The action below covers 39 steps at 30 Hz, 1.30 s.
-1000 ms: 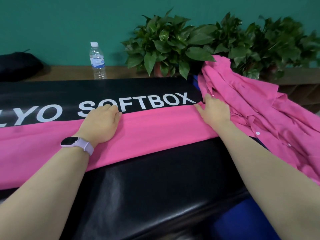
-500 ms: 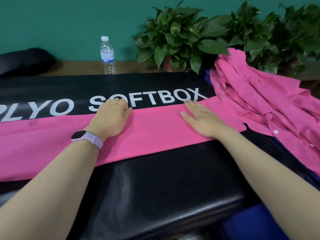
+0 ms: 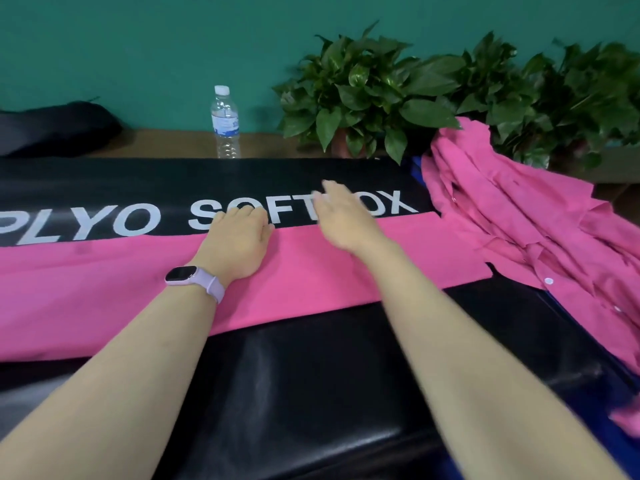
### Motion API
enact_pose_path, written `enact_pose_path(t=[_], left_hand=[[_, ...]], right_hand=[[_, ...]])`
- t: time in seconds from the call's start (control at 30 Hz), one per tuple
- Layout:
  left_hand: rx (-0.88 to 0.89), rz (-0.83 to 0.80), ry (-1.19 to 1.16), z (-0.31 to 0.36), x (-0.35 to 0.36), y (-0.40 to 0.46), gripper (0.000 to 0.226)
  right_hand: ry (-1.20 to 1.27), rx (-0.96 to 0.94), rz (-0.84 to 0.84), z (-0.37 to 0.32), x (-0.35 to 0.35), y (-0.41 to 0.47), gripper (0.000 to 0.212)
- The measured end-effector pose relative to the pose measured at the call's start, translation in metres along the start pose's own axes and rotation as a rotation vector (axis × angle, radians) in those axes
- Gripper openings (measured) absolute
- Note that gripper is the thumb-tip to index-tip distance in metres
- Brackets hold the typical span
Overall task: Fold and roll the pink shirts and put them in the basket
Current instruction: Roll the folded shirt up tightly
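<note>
We press our left hand [image 3: 239,244] flat, fingers straight, on the far edge of the folded pink shirt [image 3: 104,282], a long band across the black softbox bag [image 3: 311,375]. Our right hand [image 3: 343,220] hovers just beside it, blurred, fingers extended and holding nothing. More pink shirts [image 3: 540,223] lie heaped at the right.

Single head-worn wide-angle view, looking forward and down over the black table [image 3: 311,375], sitting close above it, facing the green wall [image 3: 138,46] behind it.
</note>
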State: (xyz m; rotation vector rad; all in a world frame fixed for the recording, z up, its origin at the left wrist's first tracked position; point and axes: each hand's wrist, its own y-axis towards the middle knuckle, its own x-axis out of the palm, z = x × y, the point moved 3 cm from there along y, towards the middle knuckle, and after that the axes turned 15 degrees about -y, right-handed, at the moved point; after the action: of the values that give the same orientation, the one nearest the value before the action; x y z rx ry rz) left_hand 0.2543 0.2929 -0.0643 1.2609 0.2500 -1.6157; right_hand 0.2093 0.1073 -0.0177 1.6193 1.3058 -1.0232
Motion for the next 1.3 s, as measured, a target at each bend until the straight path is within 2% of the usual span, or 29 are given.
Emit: enact_pose_path(t=[0.1, 0.17, 0.23, 0.33, 0.53, 0.67, 0.73, 0.9, 1.0, 1.1, 1.23, 1.3], left_hand=[[0.016, -0.024, 0.000, 0.003, -0.007, -0.002, 0.014], [0.031, -0.064, 0.068, 0.007, -0.008, -0.003, 0.020], [0.031, -0.084, 0.126, 0.009, -0.007, 0.001, 0.027], [-0.001, -0.091, 0.161, 0.008, -0.007, 0.000, 0.026], [-0.190, -0.032, 0.308, 0.003, -0.023, -0.019, 0.020], [-0.316, 0.000, 0.252, -0.011, -0.044, -0.043, 0.028], [-0.384, 0.044, 0.229, -0.035, -0.069, -0.063, 0.040], [-0.560, 0.024, 0.249, -0.108, -0.143, -0.120, 0.059], [-0.550, 0.009, 0.253, -0.130, -0.170, -0.137, 0.056], [-0.482, 0.020, 0.252, -0.139, -0.184, -0.141, 0.051], [-0.338, 0.116, 0.371, -0.138, -0.199, -0.124, 0.046], [-0.336, 0.131, 0.401, -0.140, -0.200, -0.111, 0.043]], right_hand=[[0.611, -0.014, 0.163, -0.090, 0.032, -0.004, 0.037], [0.734, 0.020, 0.356, -0.103, 0.045, -0.012, 0.029], [0.682, 0.049, 0.450, -0.095, 0.053, -0.010, 0.024], [0.649, -0.025, 0.454, -0.097, 0.062, -0.002, 0.026], [0.576, -0.026, 0.331, -0.097, 0.073, 0.010, 0.025], [0.445, -0.233, 0.282, -0.106, 0.074, 0.003, 0.027], [0.361, -0.339, 0.260, -0.110, 0.076, 0.000, 0.027], [0.227, -0.473, 0.122, -0.117, 0.085, -0.002, 0.012], [0.160, -0.527, 0.120, -0.120, 0.085, -0.004, 0.005], [0.125, -0.546, 0.118, -0.122, 0.083, -0.007, 0.014], [0.066, -0.548, 0.084, -0.122, 0.084, -0.009, 0.023], [0.032, -0.540, 0.073, -0.121, 0.085, -0.009, 0.028]])
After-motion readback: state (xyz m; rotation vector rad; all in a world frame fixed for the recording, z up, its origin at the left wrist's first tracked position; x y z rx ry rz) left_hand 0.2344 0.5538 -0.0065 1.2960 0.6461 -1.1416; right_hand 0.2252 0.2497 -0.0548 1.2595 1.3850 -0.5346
